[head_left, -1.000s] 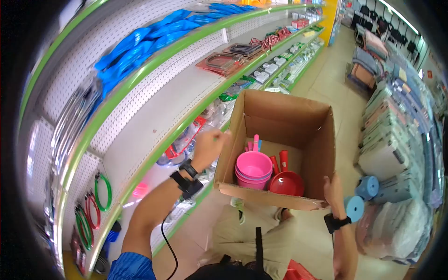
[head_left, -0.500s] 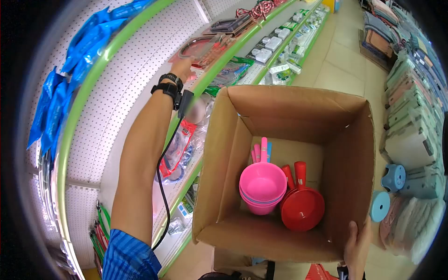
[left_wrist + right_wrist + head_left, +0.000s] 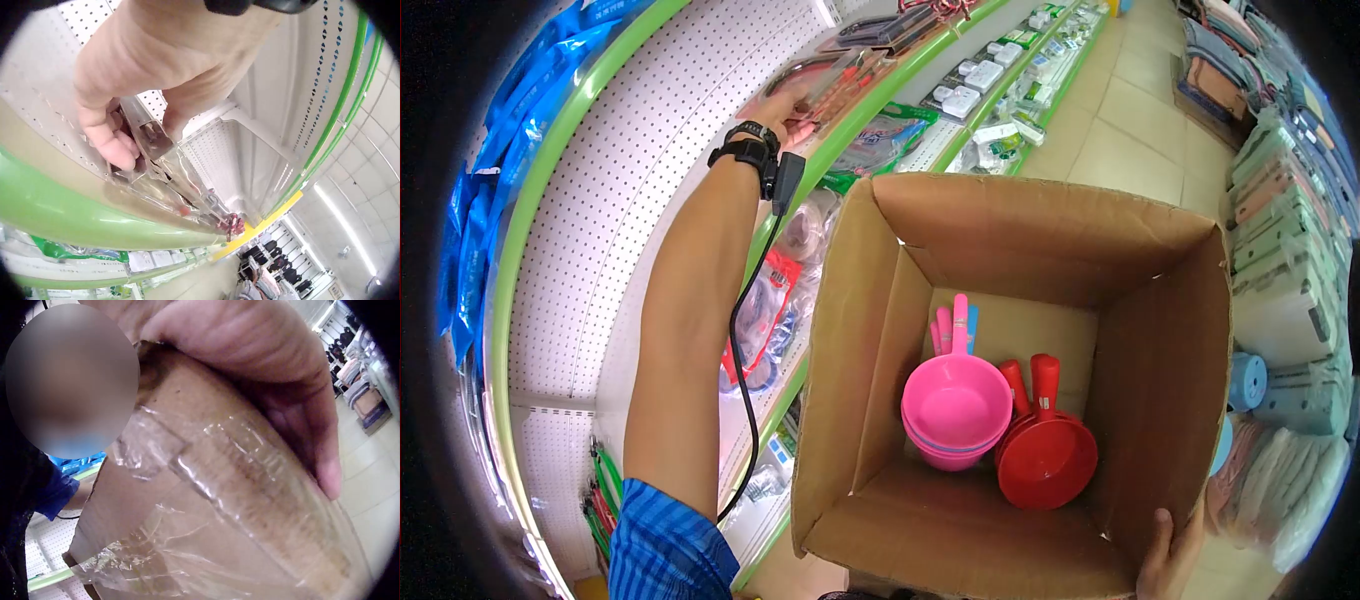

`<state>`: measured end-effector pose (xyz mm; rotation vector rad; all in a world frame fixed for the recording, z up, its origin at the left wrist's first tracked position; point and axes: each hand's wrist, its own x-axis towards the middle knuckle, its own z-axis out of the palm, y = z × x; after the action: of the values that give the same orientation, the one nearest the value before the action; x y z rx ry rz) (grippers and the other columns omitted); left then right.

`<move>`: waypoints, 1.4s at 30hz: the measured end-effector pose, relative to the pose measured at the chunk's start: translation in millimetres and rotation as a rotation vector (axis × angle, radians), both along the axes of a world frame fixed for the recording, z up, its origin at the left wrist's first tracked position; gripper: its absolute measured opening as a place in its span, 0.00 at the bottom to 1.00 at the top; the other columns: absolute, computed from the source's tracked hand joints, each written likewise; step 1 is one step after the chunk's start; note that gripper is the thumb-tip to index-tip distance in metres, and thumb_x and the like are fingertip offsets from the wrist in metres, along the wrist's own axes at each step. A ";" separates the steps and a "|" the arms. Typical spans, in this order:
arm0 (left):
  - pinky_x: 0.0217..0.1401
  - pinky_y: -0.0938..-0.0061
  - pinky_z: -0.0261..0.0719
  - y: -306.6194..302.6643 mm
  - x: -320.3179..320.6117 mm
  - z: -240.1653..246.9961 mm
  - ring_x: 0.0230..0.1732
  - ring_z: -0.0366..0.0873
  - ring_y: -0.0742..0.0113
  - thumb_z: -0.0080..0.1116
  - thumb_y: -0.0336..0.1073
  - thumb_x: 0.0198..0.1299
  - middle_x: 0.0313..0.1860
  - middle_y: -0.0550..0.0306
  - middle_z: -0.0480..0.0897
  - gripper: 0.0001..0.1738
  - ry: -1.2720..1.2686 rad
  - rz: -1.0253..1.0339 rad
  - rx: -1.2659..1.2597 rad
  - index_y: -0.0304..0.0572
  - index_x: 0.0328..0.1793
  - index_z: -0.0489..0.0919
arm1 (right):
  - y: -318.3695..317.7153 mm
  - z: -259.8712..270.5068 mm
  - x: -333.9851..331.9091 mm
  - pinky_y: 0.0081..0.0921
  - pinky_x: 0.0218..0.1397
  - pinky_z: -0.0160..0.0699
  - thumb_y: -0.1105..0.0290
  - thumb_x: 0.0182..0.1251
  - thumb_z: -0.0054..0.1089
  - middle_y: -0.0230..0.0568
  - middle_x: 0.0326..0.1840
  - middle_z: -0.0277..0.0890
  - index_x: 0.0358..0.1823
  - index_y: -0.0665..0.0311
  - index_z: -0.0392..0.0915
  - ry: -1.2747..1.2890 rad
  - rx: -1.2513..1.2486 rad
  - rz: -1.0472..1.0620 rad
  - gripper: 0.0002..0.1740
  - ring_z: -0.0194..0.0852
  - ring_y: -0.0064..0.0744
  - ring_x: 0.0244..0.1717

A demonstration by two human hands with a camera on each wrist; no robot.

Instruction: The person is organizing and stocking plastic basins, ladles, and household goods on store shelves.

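My left hand (image 3: 778,112) reaches onto the shelf and pinches the near end of a clear plastic package (image 3: 845,88) with a dark curved item inside. In the left wrist view the thumb lies on one side of this package (image 3: 178,178) and curled fingers on the other. My right hand (image 3: 1175,555) grips the cardboard box (image 3: 1040,222) at its near right corner, thumb inside the wall. Inside the box sit nested pink dippers (image 3: 960,400) with a blue handle among theirs, beside stacked red dippers (image 3: 1050,465). Clear tape covers the box's outer wall in the right wrist view.
The green-edged shelf (image 3: 825,160) runs along the left, with blue packets (image 3: 520,110) on an upper level. Below are bagged goods (image 3: 765,310) and white boxed items (image 3: 970,85). Wrapped bedding (image 3: 1290,490) and a blue stool (image 3: 1248,382) line the aisle's right side.
My left hand has moved from beside the box up to the shelf and taken hold of the clear package. The box now appears larger and nearer, my right hand still on its corner.
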<state>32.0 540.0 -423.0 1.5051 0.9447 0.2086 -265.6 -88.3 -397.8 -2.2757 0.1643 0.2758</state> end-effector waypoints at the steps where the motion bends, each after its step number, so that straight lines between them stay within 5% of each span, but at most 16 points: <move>1: 0.43 0.71 0.82 7.1 2.3 -4.5 0.39 0.75 0.68 0.62 0.44 0.66 0.37 0.60 0.76 0.13 -0.038 0.008 -0.006 0.45 0.43 0.75 | 0.0 0.0 0.3 0.33 0.60 0.74 0.74 0.75 0.49 0.59 0.57 0.77 0.68 0.75 0.65 -0.002 -0.001 -0.005 0.22 0.78 0.44 0.54; 10: 0.27 0.79 0.79 29.0 11.1 -10.0 0.29 0.74 0.69 0.62 0.39 0.66 0.33 0.57 0.78 0.10 -0.149 0.046 -0.171 0.43 0.37 0.76 | -3.2 -1.1 -0.8 0.33 0.53 0.78 0.73 0.75 0.51 0.60 0.54 0.79 0.65 0.76 0.66 0.038 -0.081 0.008 0.22 0.80 0.45 0.50; 15: 0.39 0.72 0.83 -1.9 -1.4 9.1 0.37 0.78 0.66 0.60 0.35 0.66 0.39 0.55 0.80 0.07 -0.239 0.148 -0.192 0.40 0.42 0.78 | 1.2 -2.8 -2.1 0.32 0.51 0.79 0.71 0.76 0.51 0.60 0.55 0.78 0.64 0.76 0.67 0.029 0.058 -0.067 0.21 0.80 0.43 0.51; 19: 0.50 0.65 0.84 -5.5 -1.2 12.9 0.43 0.79 0.59 0.57 0.31 0.66 0.41 0.49 0.79 0.05 -0.439 0.213 -0.308 0.36 0.43 0.77 | -0.5 -5.3 -1.7 0.30 0.48 0.80 0.71 0.76 0.50 0.58 0.51 0.81 0.64 0.76 0.67 -0.133 -0.082 0.059 0.21 0.83 0.41 0.48; 21: 0.52 0.62 0.84 12.7 2.4 -1.5 0.43 0.78 0.58 0.57 0.29 0.65 0.40 0.47 0.78 0.05 -0.498 0.200 -0.323 0.34 0.42 0.76 | -8.9 -18.2 -5.0 0.34 0.71 0.61 0.78 0.73 0.47 0.54 0.66 0.71 0.70 0.73 0.61 -0.097 -0.010 0.047 0.25 0.68 0.45 0.67; 25: 0.53 0.57 0.84 24.9 -10.7 -9.7 0.40 0.76 0.57 0.56 0.25 0.62 0.35 0.48 0.75 0.03 -0.618 0.168 -0.349 0.35 0.37 0.74 | -10.8 -16.9 -3.7 0.35 0.71 0.61 0.79 0.72 0.48 0.55 0.66 0.70 0.70 0.73 0.62 -0.057 -0.010 0.049 0.25 0.68 0.44 0.68; 29: 0.53 0.57 0.84 41.3 -80.2 -2.6 0.33 0.74 0.59 0.59 0.24 0.59 0.29 0.56 0.73 0.04 -0.602 0.072 -0.285 0.37 0.34 0.75 | -10.9 -17.5 -2.2 0.36 0.68 0.65 0.77 0.73 0.48 0.58 0.62 0.73 0.69 0.73 0.63 -0.130 0.005 0.114 0.24 0.71 0.49 0.64; 32: 0.61 0.56 0.81 46.3 -177.6 6.8 0.48 0.82 0.54 0.57 0.30 0.63 0.46 0.45 0.83 0.12 -0.542 -0.062 -0.241 0.30 0.49 0.78 | -16.4 -27.8 -6.1 0.37 0.65 0.68 0.75 0.74 0.50 0.61 0.60 0.75 0.68 0.73 0.63 -0.179 -0.018 0.113 0.23 0.73 0.52 0.62; 37: 0.54 0.53 0.84 21.3 -371.2 25.3 0.42 0.83 0.55 0.61 0.30 0.61 0.38 0.49 0.83 0.09 -0.447 0.118 -0.246 0.32 0.44 0.79 | -35.0 -43.8 0.1 0.31 0.69 0.64 0.75 0.75 0.50 0.53 0.65 0.72 0.70 0.72 0.62 -0.141 0.015 0.140 0.24 0.71 0.40 0.64; 42: 0.53 0.58 0.85 -2.9 -527.0 28.0 0.41 0.84 0.58 0.60 0.31 0.62 0.39 0.48 0.84 0.12 -0.391 0.337 -0.256 0.29 0.47 0.79 | -36.7 -48.2 4.9 0.33 0.67 0.65 0.77 0.73 0.50 0.53 0.63 0.74 0.69 0.72 0.64 -0.253 0.019 0.226 0.24 0.72 0.43 0.61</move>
<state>-495.0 537.1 -395.0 1.0152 0.8638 0.5816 -260.7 -125.0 -446.0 -2.2876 -0.2262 0.1031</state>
